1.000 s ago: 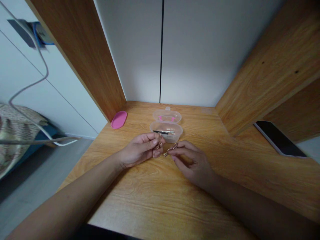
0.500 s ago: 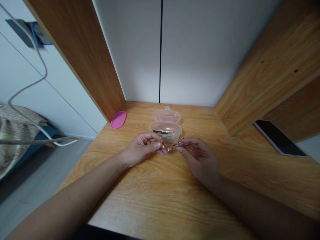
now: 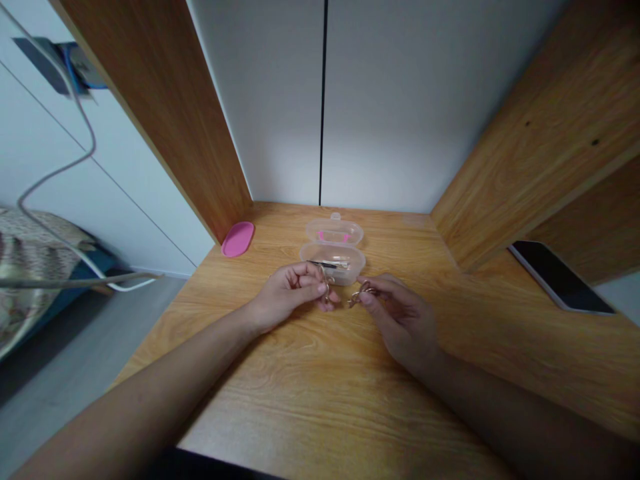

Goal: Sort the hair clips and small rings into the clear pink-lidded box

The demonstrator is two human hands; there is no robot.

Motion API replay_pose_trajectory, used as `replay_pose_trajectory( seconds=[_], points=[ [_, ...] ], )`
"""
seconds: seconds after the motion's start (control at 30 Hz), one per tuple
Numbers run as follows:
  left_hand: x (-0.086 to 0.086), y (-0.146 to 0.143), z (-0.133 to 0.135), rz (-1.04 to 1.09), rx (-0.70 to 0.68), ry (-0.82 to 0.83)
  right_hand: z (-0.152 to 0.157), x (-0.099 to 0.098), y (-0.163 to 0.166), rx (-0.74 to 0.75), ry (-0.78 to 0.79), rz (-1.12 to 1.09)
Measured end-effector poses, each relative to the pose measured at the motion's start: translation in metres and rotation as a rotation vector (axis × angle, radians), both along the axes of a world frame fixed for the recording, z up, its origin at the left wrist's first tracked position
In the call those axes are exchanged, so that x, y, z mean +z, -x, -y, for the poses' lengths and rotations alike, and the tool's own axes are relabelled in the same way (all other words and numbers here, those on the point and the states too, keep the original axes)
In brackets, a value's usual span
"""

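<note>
My left hand (image 3: 295, 291) pinches a thin, looped, copper-coloured metal piece (image 3: 328, 291) between thumb and fingers. Opposite it, my right hand (image 3: 403, 320) is closed on a similar curved metal piece (image 3: 356, 295), whose loops stick out toward the left hand. A gap shows between the two pieces; their exact kind is too small to make out. Just behind the hands stands an open clear plastic case (image 3: 357, 272), its lid (image 3: 334, 225) tipped back with pink parts on it. Inside lie a dark slim item (image 3: 327, 265) and some thin light-coloured ones, partly covered by my left fingers.
A pink oval tray (image 3: 238, 239) lies at the back left of the wooden tabletop (image 3: 300, 387). On the right a phone (image 3: 560, 277) rests by a wooden panel (image 3: 520, 140). White panels close off the back. A pale cable (image 3: 93, 133) hangs at the left.
The metal in my two hands, close to touching between the fingertips before, now shows as two pieces with a gap. My right fingers have shifted slightly, turning their piece.
</note>
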State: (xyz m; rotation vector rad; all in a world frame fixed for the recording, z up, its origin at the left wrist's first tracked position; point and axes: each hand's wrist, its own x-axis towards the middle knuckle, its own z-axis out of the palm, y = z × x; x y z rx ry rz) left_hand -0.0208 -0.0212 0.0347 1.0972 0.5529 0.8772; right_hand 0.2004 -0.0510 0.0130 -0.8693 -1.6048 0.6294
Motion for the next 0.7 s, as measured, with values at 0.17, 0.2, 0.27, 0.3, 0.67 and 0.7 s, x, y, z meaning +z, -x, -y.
replay_pose_trajectory(
  seconds=[0.17,0.2,0.27,0.3,0.67,0.7],
  points=[
    [-0.0040,0.0003,0.0003,-0.091,-0.036,-0.049,-0.0012,-0.0026,0.0007,0.025,0.055,-0.036],
    [-0.0044,0.0001,0.0008,-0.106,-0.039,-0.066,-0.0012,-0.0038,0.0009,0.016,0.068,-0.040],
    [-0.0044,-0.0008,0.0023,-0.127,-0.028,-0.104,-0.0011,-0.0056,0.0013,-0.008,0.083,-0.047],
    [-0.0041,-0.0012,0.0031,-0.137,-0.014,-0.120,-0.0011,-0.0060,0.0015,-0.022,0.085,-0.048],
    [-0.0057,-0.0028,0.0036,-0.249,-0.006,-0.187,-0.0020,-0.0024,0.0019,-0.113,0.166,-0.088],
    [-0.0056,-0.0028,0.0035,-0.246,-0.012,-0.182,-0.0021,-0.0033,0.0017,-0.119,0.174,-0.090]
  ],
)
